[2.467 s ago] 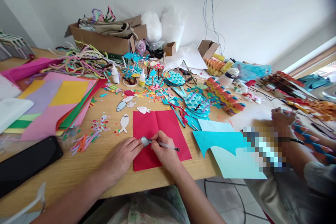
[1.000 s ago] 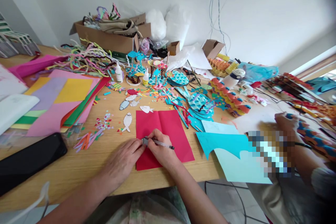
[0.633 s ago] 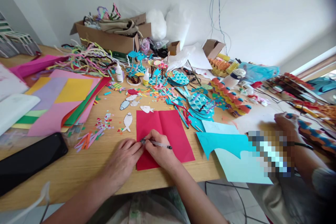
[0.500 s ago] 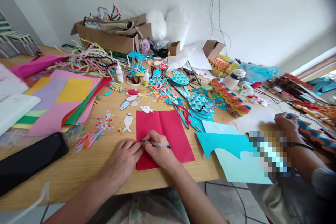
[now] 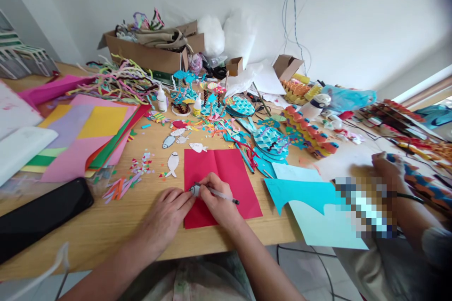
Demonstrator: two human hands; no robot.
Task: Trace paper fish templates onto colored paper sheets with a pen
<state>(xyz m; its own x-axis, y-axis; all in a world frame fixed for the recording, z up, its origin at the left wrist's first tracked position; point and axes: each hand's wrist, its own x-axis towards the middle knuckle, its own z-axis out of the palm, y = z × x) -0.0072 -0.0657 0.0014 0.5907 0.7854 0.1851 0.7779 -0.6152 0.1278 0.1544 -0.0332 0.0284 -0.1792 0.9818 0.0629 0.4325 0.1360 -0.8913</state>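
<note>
A red sheet with a centre crease lies on the wooden table. On its left half is a small paper fish with dark lines at its head. My right hand holds a pen, its tip by the fish's upper edge. The fingers of my left hand lie flat at the sheet's left edge, their tips touching the fish. Several cut paper fish lie beyond, one white left of the sheet and another at its top edge.
A black phone and coloured sheets are on the left. Glue bottles and paper scraps lie behind. Turquoise paper is on the right, near another person's hand. A cardboard box stands at the back.
The pen has lifted and shifted, its tip now nearer the fish's top edge, and my right hand has moved slightly right. More of the fish shows. My left hand is nearly unchanged.
</note>
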